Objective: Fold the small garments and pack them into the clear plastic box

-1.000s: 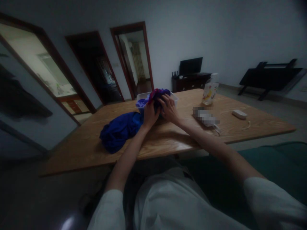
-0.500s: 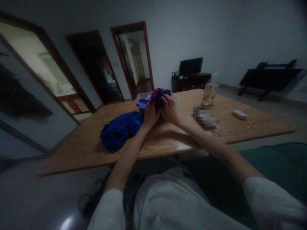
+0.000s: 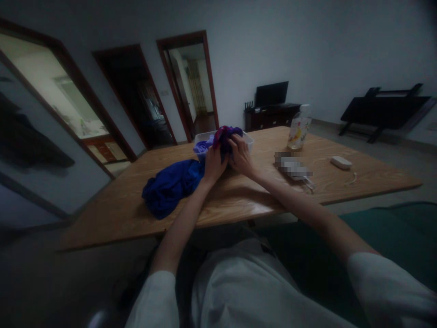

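Note:
Both hands meet at a bunched dark purple and magenta cloth (image 3: 224,136) over the near side of a white plastic bin (image 3: 251,140). My left hand (image 3: 214,164) grips the cloth from the left, its fingertips partly hidden. From the right, my right hand (image 3: 241,156) has bent fingers pressed onto the same cloth. Lighter purple fabric (image 3: 204,146) lies in the bin to the left of the hands. A crumpled blue cloth (image 3: 167,187) rests on the table just left of my left hand.
On the wooden table (image 3: 112,214), a clear bottle (image 3: 299,127) with a floral label stands at the right. A blurred-out pale object (image 3: 294,168) with a cord and a small white case (image 3: 340,162) lie nearer. A green seat (image 3: 385,232) is at the right.
Almost nothing differs. Both hands stay on the purple cloth, with only a slight shift of the right fingers.

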A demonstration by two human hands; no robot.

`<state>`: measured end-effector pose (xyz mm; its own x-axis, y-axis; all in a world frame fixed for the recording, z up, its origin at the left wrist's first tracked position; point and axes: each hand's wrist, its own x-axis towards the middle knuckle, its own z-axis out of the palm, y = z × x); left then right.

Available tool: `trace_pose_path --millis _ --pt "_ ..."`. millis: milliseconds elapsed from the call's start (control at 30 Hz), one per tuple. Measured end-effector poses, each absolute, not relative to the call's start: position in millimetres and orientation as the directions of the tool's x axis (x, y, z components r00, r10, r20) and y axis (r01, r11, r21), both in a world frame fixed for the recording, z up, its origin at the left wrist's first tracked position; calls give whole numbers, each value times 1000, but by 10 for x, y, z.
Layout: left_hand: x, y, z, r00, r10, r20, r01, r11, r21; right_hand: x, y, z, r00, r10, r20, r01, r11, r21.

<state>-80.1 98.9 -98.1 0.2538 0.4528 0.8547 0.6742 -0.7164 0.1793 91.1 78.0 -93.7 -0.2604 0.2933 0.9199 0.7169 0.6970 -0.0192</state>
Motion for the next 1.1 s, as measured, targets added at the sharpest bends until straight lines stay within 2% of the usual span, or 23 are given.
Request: trace_pose_path --millis 533,900,1100 --pt "-782 959 -952 254 453 855 669 -720 182 895 746 -918 -225 333 916 715 695 -77" --pt "-768 961 -948 237 492 838 680 -700 218 917 761 -899 -273 343 899 724 688 -43" --pt "-771 969 -946 263 464 846 660 -726 193 908 737 -882 -274 348 897 727 685 -44"
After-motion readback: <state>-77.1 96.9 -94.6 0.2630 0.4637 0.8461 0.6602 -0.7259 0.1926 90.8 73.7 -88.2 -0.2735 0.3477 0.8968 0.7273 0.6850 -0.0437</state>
